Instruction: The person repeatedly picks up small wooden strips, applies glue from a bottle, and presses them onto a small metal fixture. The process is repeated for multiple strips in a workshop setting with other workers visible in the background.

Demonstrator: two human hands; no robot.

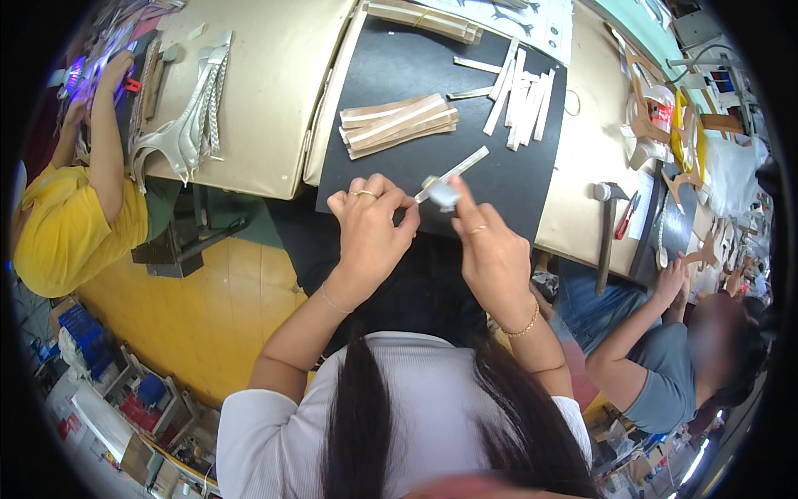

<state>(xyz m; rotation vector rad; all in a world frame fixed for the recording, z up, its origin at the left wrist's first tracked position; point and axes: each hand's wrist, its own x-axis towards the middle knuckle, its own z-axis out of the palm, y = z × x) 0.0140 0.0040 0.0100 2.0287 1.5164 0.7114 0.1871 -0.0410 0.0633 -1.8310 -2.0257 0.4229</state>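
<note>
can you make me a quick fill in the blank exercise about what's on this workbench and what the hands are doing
1. The left hand and right hand hold a pale strip over a ____ mat.
2. The right hand also pinches a small ____ bottle.
3. A hammer lies to the person's ____.
4. The co-worker on the far left wears a ____ shirt.

Missing words: black; white; right; yellow

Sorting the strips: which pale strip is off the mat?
The single pale strip pinched between the left hand and right hand; the others lie on the black mat.
</note>
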